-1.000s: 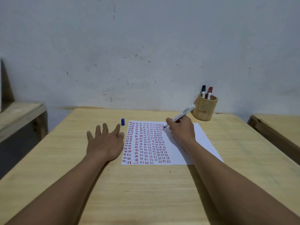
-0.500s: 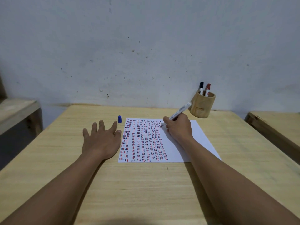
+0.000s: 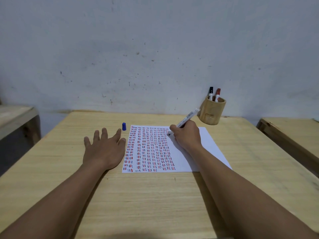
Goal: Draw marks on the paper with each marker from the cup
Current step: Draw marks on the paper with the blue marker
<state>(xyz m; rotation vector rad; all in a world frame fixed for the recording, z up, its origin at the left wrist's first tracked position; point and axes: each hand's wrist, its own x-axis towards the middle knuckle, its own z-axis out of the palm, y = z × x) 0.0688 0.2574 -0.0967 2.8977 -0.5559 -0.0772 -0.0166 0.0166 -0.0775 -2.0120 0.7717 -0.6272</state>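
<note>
A white paper (image 3: pixel 208 144) lies on the wooden table (image 3: pixel 155 195), its left two thirds filled with columns of short red and dark marks. My right hand (image 3: pixel 187 137) grips an uncapped white marker (image 3: pixel 188 117), whose tip touches the paper near the top of the rightmost column. My left hand (image 3: pixel 105 149) rests flat on the table, fingers spread, its thumb at the paper's left edge. A blue cap (image 3: pixel 124 126) stands by the paper's top left corner. A wooden cup (image 3: pixel 212 112) at the back right holds a black-capped marker (image 3: pixel 210 93) and a red-capped marker (image 3: pixel 217 94).
A stained white wall (image 3: pixel 155 57) rises right behind the table. A wooden bench (image 3: pixel 15 116) stands to the left and another wooden table (image 3: pixel 293 133) to the right, each across a narrow gap.
The view has shifted a little, so everything sits slightly lower and further left in frame. My right hand stays at the top of the rightmost column with the marker tip on the paper. My left hand has not moved.
</note>
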